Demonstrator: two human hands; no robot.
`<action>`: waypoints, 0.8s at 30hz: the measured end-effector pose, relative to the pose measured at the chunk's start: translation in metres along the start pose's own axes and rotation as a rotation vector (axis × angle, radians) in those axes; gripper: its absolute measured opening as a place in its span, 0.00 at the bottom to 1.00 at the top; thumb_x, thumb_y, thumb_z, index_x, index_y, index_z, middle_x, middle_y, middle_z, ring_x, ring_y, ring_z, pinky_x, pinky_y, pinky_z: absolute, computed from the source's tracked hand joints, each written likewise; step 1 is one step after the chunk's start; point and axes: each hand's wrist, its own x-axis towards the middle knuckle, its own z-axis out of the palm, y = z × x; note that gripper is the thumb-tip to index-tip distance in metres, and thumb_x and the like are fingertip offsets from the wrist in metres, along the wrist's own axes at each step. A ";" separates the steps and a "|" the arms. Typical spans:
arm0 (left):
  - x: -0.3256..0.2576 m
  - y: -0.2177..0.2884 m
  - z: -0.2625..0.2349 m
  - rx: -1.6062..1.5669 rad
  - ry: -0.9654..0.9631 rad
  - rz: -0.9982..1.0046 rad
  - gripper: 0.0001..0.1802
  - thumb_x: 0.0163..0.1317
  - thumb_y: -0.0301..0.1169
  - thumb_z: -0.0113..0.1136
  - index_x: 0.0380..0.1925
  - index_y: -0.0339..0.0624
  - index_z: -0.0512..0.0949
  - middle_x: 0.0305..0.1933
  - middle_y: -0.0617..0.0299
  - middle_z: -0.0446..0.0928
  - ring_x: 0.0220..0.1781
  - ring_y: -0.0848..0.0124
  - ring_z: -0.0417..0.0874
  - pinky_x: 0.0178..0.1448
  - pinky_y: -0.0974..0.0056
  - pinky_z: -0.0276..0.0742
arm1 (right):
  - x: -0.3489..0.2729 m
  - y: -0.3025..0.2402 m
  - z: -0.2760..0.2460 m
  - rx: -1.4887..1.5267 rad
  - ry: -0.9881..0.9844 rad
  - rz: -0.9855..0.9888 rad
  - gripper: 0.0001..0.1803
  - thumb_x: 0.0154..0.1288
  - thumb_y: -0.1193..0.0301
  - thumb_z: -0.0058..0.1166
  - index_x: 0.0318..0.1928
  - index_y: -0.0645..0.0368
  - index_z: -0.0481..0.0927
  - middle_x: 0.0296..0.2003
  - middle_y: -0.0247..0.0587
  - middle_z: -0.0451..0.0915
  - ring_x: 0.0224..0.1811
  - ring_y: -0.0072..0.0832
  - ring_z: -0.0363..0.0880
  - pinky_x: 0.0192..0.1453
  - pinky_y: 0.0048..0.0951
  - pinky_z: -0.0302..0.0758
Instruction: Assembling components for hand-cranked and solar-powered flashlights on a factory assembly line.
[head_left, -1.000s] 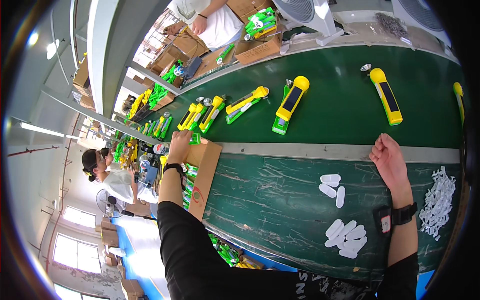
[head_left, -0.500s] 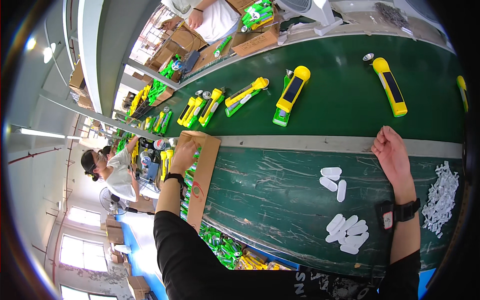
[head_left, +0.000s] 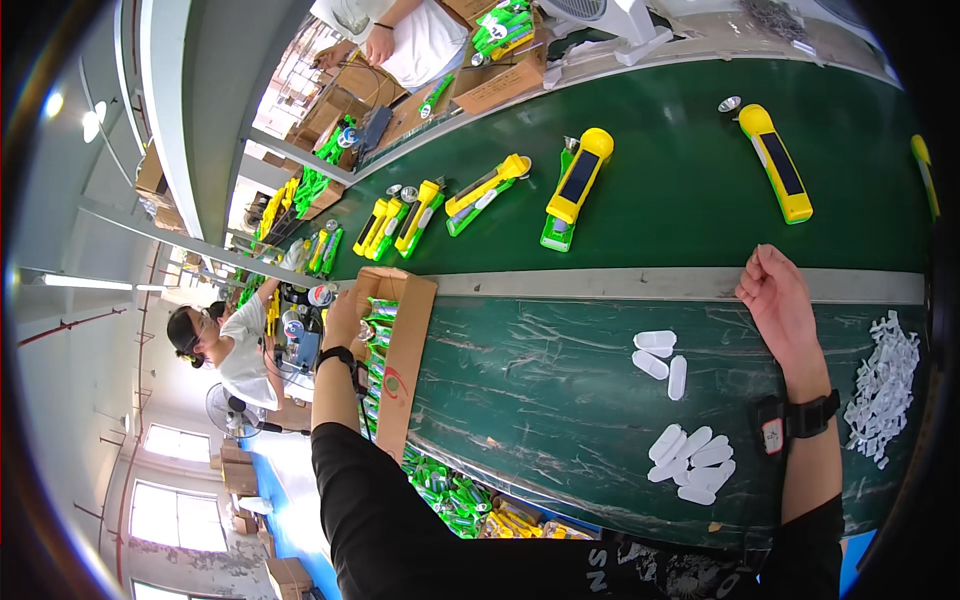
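Head view, left hand: the hand point(head_left: 343, 318) is left of centre in the frame, at the box's upper left; its fingers are hidden, so I cannot tell whether they are apart or closed on anything.
Head view, right hand: the hand point(head_left: 776, 285) is right of centre, over the rail point(head_left: 600, 286), with its fingers curled in together.
Box: the cardboard box point(head_left: 412, 340) stands left of centre, at the left end of the desk point(head_left: 540, 390).
In the box: green parts point(head_left: 378, 330), packed in a column down the frame.
Belt: the green belt point(head_left: 680, 180) curves across the upper frame, beyond the rail.
Torches: yellow-and-green torches point(head_left: 578, 190) lie on the belt, bunched at its left and well apart at its right; one lies just above the right hand.
Ovals: white ovals point(head_left: 712, 452) lie right of centre on the desk, three above and a larger cluster below.
Clips: a pile of small pale clips point(head_left: 882, 390) lies at the far right, beside the right forearm.
Co-workers: one person point(head_left: 245, 340) at the left, another point(head_left: 425, 45) at the top.
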 end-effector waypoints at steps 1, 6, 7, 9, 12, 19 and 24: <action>0.000 0.001 0.001 -0.019 -0.042 -0.061 0.29 0.50 0.21 0.61 0.55 0.45 0.68 0.56 0.44 0.70 0.57 0.44 0.72 0.57 0.48 0.71 | 0.000 0.000 0.000 0.000 0.007 0.005 0.11 0.72 0.67 0.46 0.30 0.55 0.69 0.25 0.28 0.67 0.26 0.18 0.66 0.36 0.24 0.66; 0.000 -0.006 0.014 -0.105 0.082 -0.186 0.36 0.51 0.18 0.57 0.63 0.45 0.64 0.58 0.31 0.62 0.61 0.37 0.66 0.61 0.50 0.70 | 0.000 0.001 -0.006 0.001 0.010 0.003 0.10 0.72 0.68 0.46 0.31 0.55 0.70 0.26 0.28 0.68 0.26 0.18 0.67 0.36 0.24 0.66; 0.004 -0.006 0.017 -0.151 0.114 -0.223 0.37 0.50 0.16 0.57 0.63 0.46 0.63 0.60 0.30 0.61 0.63 0.35 0.64 0.61 0.50 0.70 | 0.000 0.001 -0.007 -0.001 -0.003 -0.003 0.10 0.72 0.68 0.46 0.31 0.55 0.70 0.26 0.28 0.68 0.26 0.18 0.67 0.36 0.24 0.67; -0.002 -0.050 0.013 -0.114 0.155 -0.157 0.34 0.50 0.20 0.61 0.60 0.43 0.66 0.60 0.31 0.63 0.61 0.37 0.66 0.60 0.50 0.71 | -0.001 0.001 -0.002 0.030 -0.031 0.009 0.10 0.72 0.68 0.46 0.31 0.55 0.70 0.26 0.28 0.69 0.26 0.18 0.68 0.36 0.24 0.67; 0.007 -0.036 0.025 -0.108 0.060 -0.234 0.29 0.50 0.28 0.65 0.55 0.38 0.71 0.54 0.33 0.71 0.57 0.38 0.69 0.58 0.51 0.72 | 0.000 -0.001 -0.003 0.025 -0.003 0.005 0.10 0.72 0.68 0.46 0.31 0.55 0.70 0.26 0.29 0.69 0.26 0.18 0.68 0.36 0.25 0.68; 0.009 -0.043 0.024 -0.231 0.234 -0.268 0.14 0.51 0.30 0.61 0.38 0.34 0.82 0.37 0.41 0.81 0.46 0.48 0.82 0.50 0.53 0.76 | 0.001 0.000 0.000 0.022 -0.015 0.002 0.10 0.72 0.68 0.46 0.31 0.56 0.70 0.26 0.29 0.70 0.26 0.18 0.68 0.36 0.24 0.68; 0.034 0.010 0.047 -0.390 0.000 -0.147 0.15 0.52 0.30 0.57 0.38 0.32 0.82 0.38 0.42 0.82 0.45 0.54 0.84 0.49 0.57 0.77 | -0.002 0.000 -0.008 -0.015 0.052 -0.006 0.10 0.72 0.68 0.46 0.31 0.56 0.70 0.26 0.29 0.70 0.25 0.17 0.68 0.36 0.24 0.68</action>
